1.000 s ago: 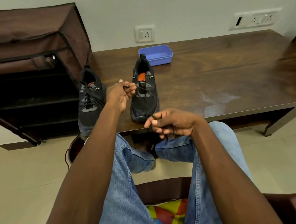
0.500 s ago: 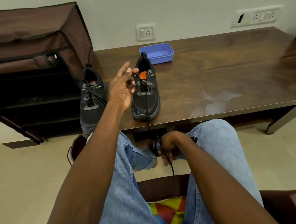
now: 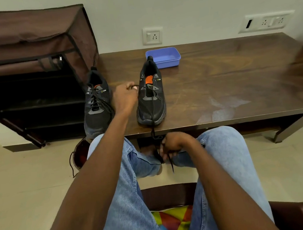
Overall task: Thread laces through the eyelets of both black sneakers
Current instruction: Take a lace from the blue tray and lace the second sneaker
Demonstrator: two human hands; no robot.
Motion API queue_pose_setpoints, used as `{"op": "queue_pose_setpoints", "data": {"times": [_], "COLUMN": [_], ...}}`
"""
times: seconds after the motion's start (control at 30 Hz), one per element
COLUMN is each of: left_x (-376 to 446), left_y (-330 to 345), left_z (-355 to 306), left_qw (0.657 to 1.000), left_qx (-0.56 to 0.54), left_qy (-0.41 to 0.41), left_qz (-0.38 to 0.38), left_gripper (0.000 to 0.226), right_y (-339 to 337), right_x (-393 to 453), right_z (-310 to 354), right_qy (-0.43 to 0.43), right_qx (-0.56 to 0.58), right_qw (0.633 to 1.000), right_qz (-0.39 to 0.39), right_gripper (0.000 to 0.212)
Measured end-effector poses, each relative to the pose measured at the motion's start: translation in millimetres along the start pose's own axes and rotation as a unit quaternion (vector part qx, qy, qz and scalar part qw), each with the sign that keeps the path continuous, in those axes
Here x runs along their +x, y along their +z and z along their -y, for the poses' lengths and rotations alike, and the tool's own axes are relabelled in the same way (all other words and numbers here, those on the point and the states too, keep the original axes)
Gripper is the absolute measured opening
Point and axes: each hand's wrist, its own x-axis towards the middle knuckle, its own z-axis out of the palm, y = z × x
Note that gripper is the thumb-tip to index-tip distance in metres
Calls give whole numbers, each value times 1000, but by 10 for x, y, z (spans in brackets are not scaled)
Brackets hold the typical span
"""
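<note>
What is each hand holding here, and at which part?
Both hold the black lace of the right-hand sneaker. Left hand pinches one end beside the eyelets; right hand grips the other stretch below the table edge.

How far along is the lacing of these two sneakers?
Roughly half done. The left sneaker already shows crossed laces up its front. The right sneaker is in hand: the left hand pinches one lace end beside its upper eyelets, while the right hand grips the lace hanging over the table edge. Its eyelet rows still look mostly unthreaded.
</note>
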Motion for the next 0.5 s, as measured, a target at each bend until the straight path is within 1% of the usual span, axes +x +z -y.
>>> {"op": "queue_pose_setpoints", "data": {"times": [0.03, 0.07, 0.1, 0.13, 0.17, 0.2, 0.23, 0.27, 0.4, 0.43, 0.5], "left_x": [-22, -50, -51, -55, -69, -102, -147, -182, -253, -242, -220], "left_y": [1, -8, -18, -34, -43, -39, -25, -5, 59, 57, 29], "left_z": [18, 10, -15, -62, -95, -139, -157, -181, -234, -247, -239], "left_qw": [995, 986, 981, 981, 974, 958, 943, 933, 907, 901, 902], "left_qx": [83, 122, 111, 46, -27, -65, -71, -61, -62, -59, -52], "left_qy": [44, 98, 151, 190, 202, 194, 187, 175, 64, 50, 44], "left_qz": [-35, -63, -51, 6, 103, 200, 267, 309, 412, 427, 427], "left_gripper": [42, 44, 40, 30, 21, 19, 19, 21, 33, 34, 35], "right_y": [-88, -164, -233, -289, -343, -403, -457, -524, -755, -805, -878], "right_x": [-110, -222, -325, -406, -488, -538, -568, -588, -623, -631, -638], "right_z": [76, 130, 167, 178, 189, 189, 183, 183, 185, 191, 208], "right_qy": [-39, -81, -122, -157, -189, -215, -237, -258, -323, -329, -323], "right_qx": [34, 78, 123, 164, 195, 219, 247, 282, 430, 448, 462], "right_qw": [999, 993, 984, 972, 958, 945, 930, 912, 826, 813, 804], "right_qz": [-13, -25, -41, -65, -91, -117, -136, -151, -167, -171, -188], "right_gripper": [20, 20, 19, 18, 19, 21, 23, 24, 23, 23, 22]}}
